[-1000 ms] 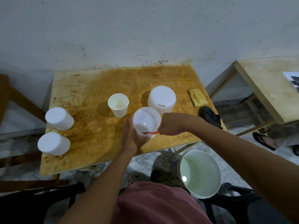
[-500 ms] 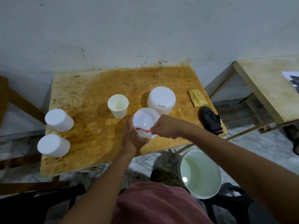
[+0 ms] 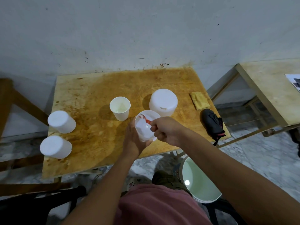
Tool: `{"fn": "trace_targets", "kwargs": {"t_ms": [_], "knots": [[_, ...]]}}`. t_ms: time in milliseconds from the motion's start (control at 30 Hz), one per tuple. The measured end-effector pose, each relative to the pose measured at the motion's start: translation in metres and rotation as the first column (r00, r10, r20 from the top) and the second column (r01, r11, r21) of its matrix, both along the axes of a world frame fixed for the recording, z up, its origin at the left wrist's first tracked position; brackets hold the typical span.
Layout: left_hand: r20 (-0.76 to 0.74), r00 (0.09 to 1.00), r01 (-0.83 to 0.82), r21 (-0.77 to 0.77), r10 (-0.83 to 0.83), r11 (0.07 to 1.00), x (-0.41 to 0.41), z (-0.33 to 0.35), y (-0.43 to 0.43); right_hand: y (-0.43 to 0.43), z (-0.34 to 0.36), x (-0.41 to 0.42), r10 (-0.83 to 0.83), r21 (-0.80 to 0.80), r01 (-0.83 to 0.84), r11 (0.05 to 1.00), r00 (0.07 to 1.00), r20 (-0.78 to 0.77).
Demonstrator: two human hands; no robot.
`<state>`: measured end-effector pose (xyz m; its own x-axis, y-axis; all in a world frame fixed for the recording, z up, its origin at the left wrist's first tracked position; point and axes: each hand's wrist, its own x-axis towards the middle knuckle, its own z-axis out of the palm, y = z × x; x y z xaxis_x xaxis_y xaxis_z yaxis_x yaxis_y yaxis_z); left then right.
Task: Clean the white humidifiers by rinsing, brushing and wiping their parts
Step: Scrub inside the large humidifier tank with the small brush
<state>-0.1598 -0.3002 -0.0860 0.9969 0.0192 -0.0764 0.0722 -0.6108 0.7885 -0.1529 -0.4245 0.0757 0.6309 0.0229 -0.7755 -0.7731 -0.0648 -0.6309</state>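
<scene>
A red-handled brush (image 3: 146, 120) now reaches deeper into a white humidifier part (image 3: 146, 127) than it did half a second earlier, its blurred head up near the far inner wall where before it lay low across the opening; the part itself is tipped so that its mouth faces the camera, at the centre of the frame. The left hand (image 3: 134, 140) cups the part from below and from the left, its fingers (image 3: 146, 141) wrapped around the lower rim, while the right hand (image 3: 164, 130) sits just right of the opening, closed tight around the brush handle. The part is held above the near edge of the stained, yellow-brown wooden bench (image 3: 90, 95). On the bench behind it stand an open white cup (image 3: 120, 108) and, to its right, a wide white humidifier body (image 3: 163, 101) with a small slot in its side. Two more white cylinders (image 3: 61, 121) (image 3: 56, 146) rest at the left of the frame. A folded yellow cloth (image 3: 199, 100) and a dark cloth (image 3: 211, 125) lie near the right edge of the bench. A white bucket (image 3: 201, 179) holding pale liquid stands on the marbled floor at lower right, beside the person's pink shirt (image 3: 155, 207). A scuffed grey wall (image 3: 146, 30) fills the upper frame, and a second table (image 3: 272, 88) stands at the right.
</scene>
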Motion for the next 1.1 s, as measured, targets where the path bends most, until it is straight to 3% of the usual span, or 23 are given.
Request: {"fn": "trace_targets", "kwargs": {"t_ms": [133, 267, 367, 500, 633, 733, 800, 900, 933, 967, 1033, 1100], "knots": [[0.011, 1.0, 0.016, -0.031, -0.016, 0.999, -0.004, 0.004, 0.0, 0.014, 0.006, -0.005, 0.075, 0.074, -0.07, 0.995, 0.995, -0.062], [0.044, 0.998, 0.044, -0.022, -0.043, 0.999, -0.007, 0.006, 0.002, 0.017, 0.006, 0.007, -0.17, 0.311, 0.194, 0.93, 0.98, -0.103], [0.04, 0.998, 0.056, -0.001, -0.056, 0.998, -0.007, 0.004, 0.002, 0.028, 0.002, 0.002, -0.099, 0.352, 0.147, 0.924, 0.984, -0.151], [0.054, 0.997, 0.05, -0.035, -0.048, 0.998, -0.004, 0.002, 0.002, 0.028, 0.0, 0.014, -0.287, 0.436, 0.334, 0.836, 0.943, -0.17], [0.066, 0.996, 0.052, 0.019, -0.053, 0.998, -0.004, -0.003, 0.003, 0.03, 0.005, 0.008, -0.204, 0.453, 0.27, 0.85, 0.961, -0.189], [0.062, 0.997, 0.049, -0.038, -0.047, 0.998, 0.0, -0.001, 0.003, 0.026, 0.001, 0.017, -0.315, 0.514, 0.376, 0.771, 0.927, -0.206], [0.054, 0.998, 0.044, -0.047, -0.042, 0.998, 0.0, 0.0, 0.003, 0.028, 0.003, 0.018, -0.296, 0.501, 0.35, 0.792, 0.937, -0.186], [0.034, 0.999, 0.038, -0.016, -0.037, 0.999, -0.003, 0.003, 0.002, 0.026, 0.003, 0.003, 0.008, 0.261, 0.011, 0.965, 0.997, -0.071], [0.027, 0.999, 0.032, -0.022, -0.031, 0.999, -0.002, 0.003, 0.001, 0.021, 0.002, -0.001, 0.172, 0.094, -0.172, 0.981, 0.985, 0.001], [0.026, 0.999, 0.032, -0.014, -0.032, 0.999, -0.001, 0.005, -0.001, 0.014, 0.001, -0.003, 0.379, -0.127, -0.369, 0.921, 0.923, 0.069], [0.029, 0.999, 0.043, 0.043, -0.044, 0.998, 0.001, 0.005, -0.001, -0.002, -0.002, 0.001, 0.77, -0.581, -0.589, 0.561, 0.63, 0.104], [0.018, 0.999, 0.027, 0.032, -0.027, 0.999, 0.001, 0.004, 0.0, -0.014, -0.002, 0.005, 0.928, -0.827, -0.522, 0.208, 0.372, -0.002]]}}
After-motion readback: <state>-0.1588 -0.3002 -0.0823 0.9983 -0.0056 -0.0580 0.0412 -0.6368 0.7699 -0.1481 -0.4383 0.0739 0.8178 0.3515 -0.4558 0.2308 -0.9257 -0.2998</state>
